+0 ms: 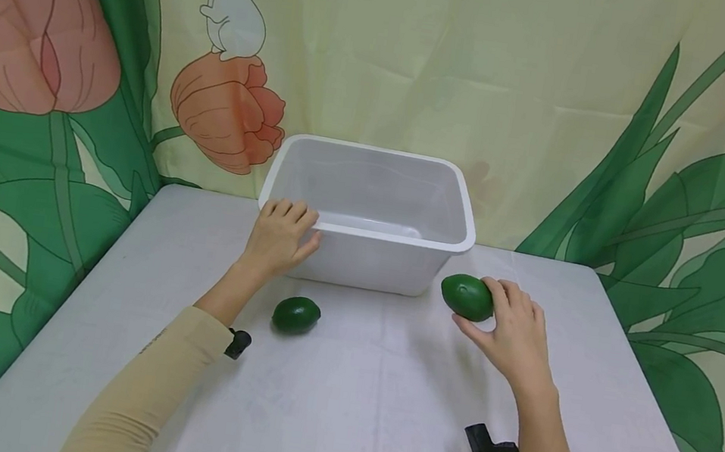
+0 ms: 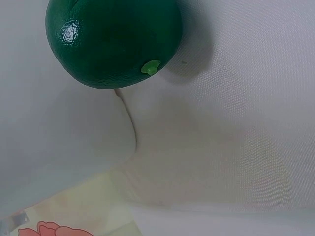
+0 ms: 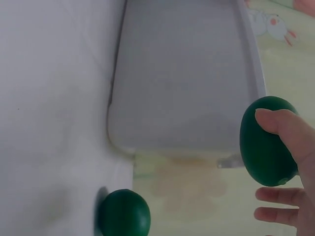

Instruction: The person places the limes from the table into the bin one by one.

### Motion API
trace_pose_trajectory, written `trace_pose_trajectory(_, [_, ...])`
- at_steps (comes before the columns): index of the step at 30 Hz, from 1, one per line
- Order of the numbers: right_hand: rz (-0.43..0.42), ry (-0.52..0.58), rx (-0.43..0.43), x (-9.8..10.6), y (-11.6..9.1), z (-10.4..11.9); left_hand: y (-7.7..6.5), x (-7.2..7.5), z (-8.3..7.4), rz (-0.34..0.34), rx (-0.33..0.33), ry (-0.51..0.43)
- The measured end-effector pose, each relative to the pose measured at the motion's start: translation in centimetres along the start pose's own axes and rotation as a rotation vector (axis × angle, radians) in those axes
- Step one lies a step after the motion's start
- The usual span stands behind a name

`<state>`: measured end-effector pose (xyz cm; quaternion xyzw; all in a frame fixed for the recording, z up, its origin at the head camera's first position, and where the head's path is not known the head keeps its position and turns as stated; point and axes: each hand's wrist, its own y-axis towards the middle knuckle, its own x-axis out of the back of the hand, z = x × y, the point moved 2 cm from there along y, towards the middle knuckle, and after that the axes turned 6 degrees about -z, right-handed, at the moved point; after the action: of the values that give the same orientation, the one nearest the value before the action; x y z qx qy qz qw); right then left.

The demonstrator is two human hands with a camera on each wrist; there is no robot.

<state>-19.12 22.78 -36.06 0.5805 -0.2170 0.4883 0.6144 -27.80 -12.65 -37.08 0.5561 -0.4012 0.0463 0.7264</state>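
A loose green fruit [image 1: 296,316] lies on the desk [image 1: 337,421], nearer its left edge than its right. Beyond, the right hand [image 1: 516,334] holds a second green fruit [image 1: 466,298] above the desk between thumb and fingers. Handle as probably light and firm (glossy skin may slip); grip across the thick middle. Toward the desk's far edge, the left hand [image 1: 279,234] grips the white bin [image 1: 371,264] by its near rim, fingers curled over.

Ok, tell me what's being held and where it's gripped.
The right hand holds a green fruit, thumb on its near side, fingers at its right end. The left hand touches the tub's rim; gripping is unclear.
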Motion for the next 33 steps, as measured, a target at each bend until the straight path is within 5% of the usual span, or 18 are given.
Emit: trace_pose_trajectory(33, [-0.079, -0.011, 0.131, 2.1, 5.0, 1.5, 0.0, -0.1, 0.0, -0.061, -0.015, -0.02])
